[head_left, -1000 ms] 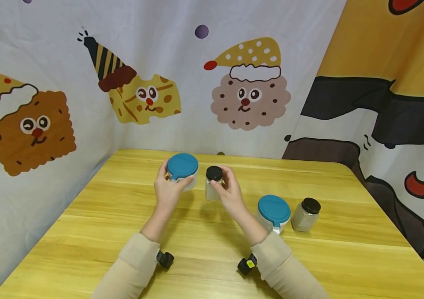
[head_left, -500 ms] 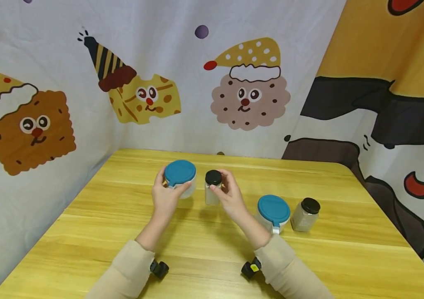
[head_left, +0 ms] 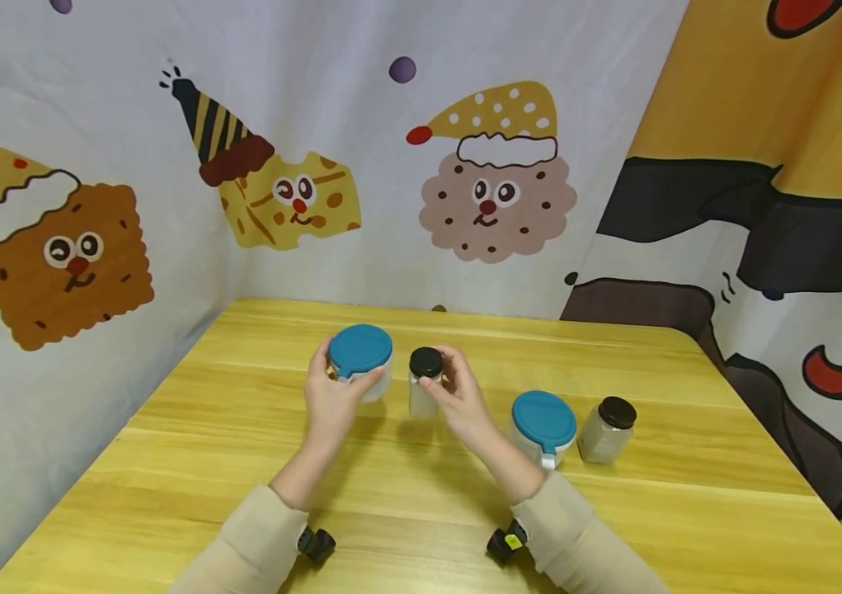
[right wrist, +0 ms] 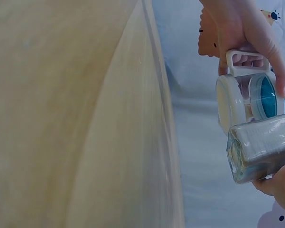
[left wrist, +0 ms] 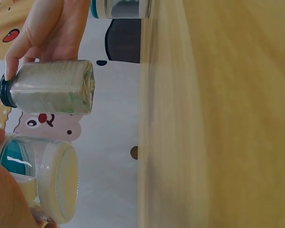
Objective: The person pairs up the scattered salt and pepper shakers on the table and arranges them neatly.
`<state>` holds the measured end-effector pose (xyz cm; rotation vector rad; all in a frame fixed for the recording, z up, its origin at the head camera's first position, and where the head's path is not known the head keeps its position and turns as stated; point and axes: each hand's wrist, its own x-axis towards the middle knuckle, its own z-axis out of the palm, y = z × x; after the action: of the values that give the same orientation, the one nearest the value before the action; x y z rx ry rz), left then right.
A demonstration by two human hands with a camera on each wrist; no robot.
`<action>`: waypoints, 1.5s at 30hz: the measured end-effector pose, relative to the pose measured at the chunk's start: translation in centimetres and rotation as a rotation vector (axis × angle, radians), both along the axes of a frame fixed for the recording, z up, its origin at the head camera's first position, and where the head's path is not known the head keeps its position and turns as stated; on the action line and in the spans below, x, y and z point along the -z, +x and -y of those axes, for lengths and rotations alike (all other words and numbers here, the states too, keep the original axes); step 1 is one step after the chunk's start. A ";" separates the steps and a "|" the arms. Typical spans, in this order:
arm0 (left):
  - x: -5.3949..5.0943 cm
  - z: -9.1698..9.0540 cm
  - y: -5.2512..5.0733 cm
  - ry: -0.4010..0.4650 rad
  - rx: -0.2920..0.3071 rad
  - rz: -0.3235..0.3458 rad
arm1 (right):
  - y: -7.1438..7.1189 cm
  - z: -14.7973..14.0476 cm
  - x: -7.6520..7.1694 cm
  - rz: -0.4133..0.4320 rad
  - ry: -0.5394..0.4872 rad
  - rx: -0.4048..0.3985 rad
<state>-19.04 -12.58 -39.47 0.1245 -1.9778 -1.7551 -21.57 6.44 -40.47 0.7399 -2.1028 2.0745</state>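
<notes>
My left hand grips a clear canister with a blue lid, its fingers and thumb around the sides. In the right wrist view the canister's white handle and pale base show. My right hand holds a square-sided glass jar with a black lid, thumb on the near side. Seen from the left wrist, the jar hangs above the table level with cloudy, partly greenish contents or backing. Jar and canister are side by side, slightly apart, both upright.
On the wooden table, a second blue-lidded canister stands right of my right forearm. Beside it is another black-lidded glass jar. A cartoon-printed curtain hangs behind and along the sides of the table.
Both hands, with the canister and the jar, have come down slightly and nearer to me. The grips look the same, and the other canister and jar have stayed put.
</notes>
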 end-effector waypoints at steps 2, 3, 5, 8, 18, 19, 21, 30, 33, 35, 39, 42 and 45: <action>-0.1 -0.2 0.1 -0.011 0.002 0.000 | 0.1 -0.1 0.1 -0.011 -0.001 0.001; -0.1 -0.3 0.2 -0.016 0.001 0.001 | 0.1 -0.1 0.2 -0.015 -0.002 -0.001; -0.1 -0.5 0.3 -0.029 -0.002 0.006 | 0.3 -0.2 0.1 -0.021 -0.004 -0.006; 0.0 -0.7 0.6 -0.039 0.006 0.028 | 0.4 -0.2 0.2 -0.021 -0.001 -0.007; 0.2 -0.8 1.1 -0.030 0.015 0.069 | 1.4 -0.3 -1.0 0.016 0.020 -0.013; 0.2 -0.7 1.2 -0.028 0.017 0.072 | 1.7 -0.3 -1.2 0.016 0.022 -0.015; 0.3 -0.6 1.4 -0.017 0.024 0.078 | 2.2 -0.4 -1.7 -0.010 0.034 -0.021; 0.7 -0.1 1.5 -0.007 0.039 0.099 | 1.1 -0.5 0.2 -0.001 0.042 -0.012; 0.8 -0.2 1.7 0.021 0.048 0.114 | 1.0 -0.6 0.4 0.018 0.036 -0.020; 0.8 -0.2 1.9 0.044 0.053 0.123 | 0.9 -0.7 0.3 0.046 0.037 -0.022; 0.9 -0.3 2.3 0.071 0.053 0.146 | 1.3 -0.7 -0.2 0.065 0.030 -0.017; 1.0 -0.2 2.5 0.066 0.044 0.164 | 1.4 -0.7 0.0 0.058 0.029 -0.015; 1.0 -0.2 2.9 0.057 0.042 0.177 | 1.5 -0.7 0.3 0.067 0.035 -0.014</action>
<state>-16.17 -12.41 -40.46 0.2680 -2.0665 -1.8850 -20.08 7.18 -40.78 0.7006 -2.1809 2.1032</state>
